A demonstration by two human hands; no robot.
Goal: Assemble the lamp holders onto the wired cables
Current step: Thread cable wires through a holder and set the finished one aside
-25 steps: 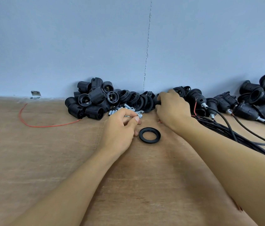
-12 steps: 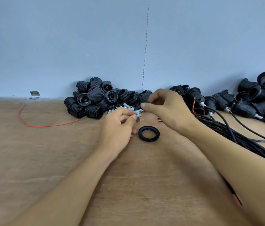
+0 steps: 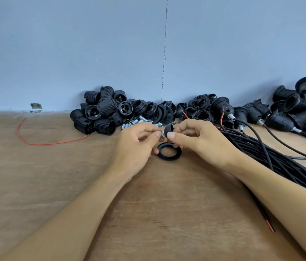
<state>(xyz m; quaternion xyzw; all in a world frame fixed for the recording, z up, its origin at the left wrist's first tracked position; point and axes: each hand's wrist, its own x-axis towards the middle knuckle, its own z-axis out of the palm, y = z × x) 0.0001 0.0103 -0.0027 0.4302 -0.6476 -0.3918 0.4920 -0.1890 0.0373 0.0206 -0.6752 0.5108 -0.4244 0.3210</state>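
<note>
My left hand point(image 3: 135, 146) pinches a small silver metal nipple point(image 3: 161, 134) between thumb and fingers. My right hand point(image 3: 199, 140) pinches a black lamp holder cap point(image 3: 168, 129), held right against the nipple above the table. A black threaded ring point(image 3: 169, 151) lies flat on the wooden table point(image 3: 157, 194) just below both hands. A bundle of black cables point(image 3: 272, 155) runs along the right, partly under my right forearm.
A pile of black lamp holder bodies point(image 3: 99, 113) and rings point(image 3: 154, 112) sits against the blue wall. Loose silver nipples point(image 3: 133, 123) lie in front of it. Wired holders point(image 3: 289, 113) lie at the back right. A red wire point(image 3: 41, 142) curves at left.
My right hand pulled a black cap out of the pile by the wall and brought it toward the left hand. Both hands now meet above the ring, cap against nipple.
</note>
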